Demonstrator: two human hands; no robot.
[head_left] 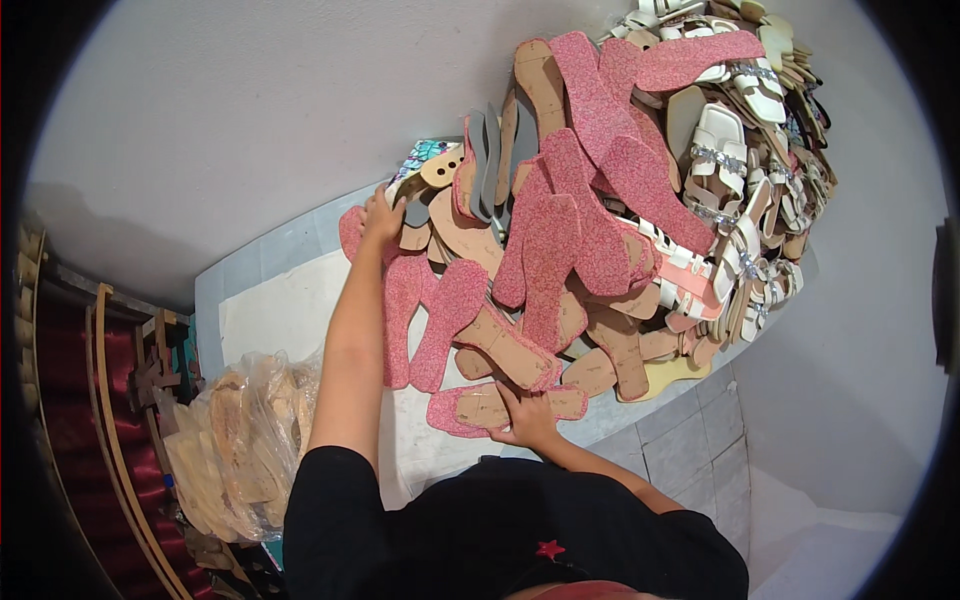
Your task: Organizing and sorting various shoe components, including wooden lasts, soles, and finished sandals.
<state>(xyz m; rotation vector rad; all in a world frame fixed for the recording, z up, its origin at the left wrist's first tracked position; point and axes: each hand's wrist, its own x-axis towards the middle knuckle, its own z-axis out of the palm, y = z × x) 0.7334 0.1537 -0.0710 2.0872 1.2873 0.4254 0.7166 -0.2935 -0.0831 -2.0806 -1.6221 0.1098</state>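
Note:
My left hand reaches to the far left edge of the pile, its fingers curled at the edge of some pieces beside a colourful patterned piece; what they grip is hidden. By the table's near edge, my right hand grips a tan insole that lies over pink patterned material, thumb on top and other fingers spread along its side. Between my hands lie two pink insoles and a tan-faced one. Grey soles stand on edge past my left hand.
A large heap of pink insoles and white sandals with jewelled straps covers the table's right side. White paper lies on the table. Clear plastic bags of tan pieces sit at the left. Walls stand behind and to the right.

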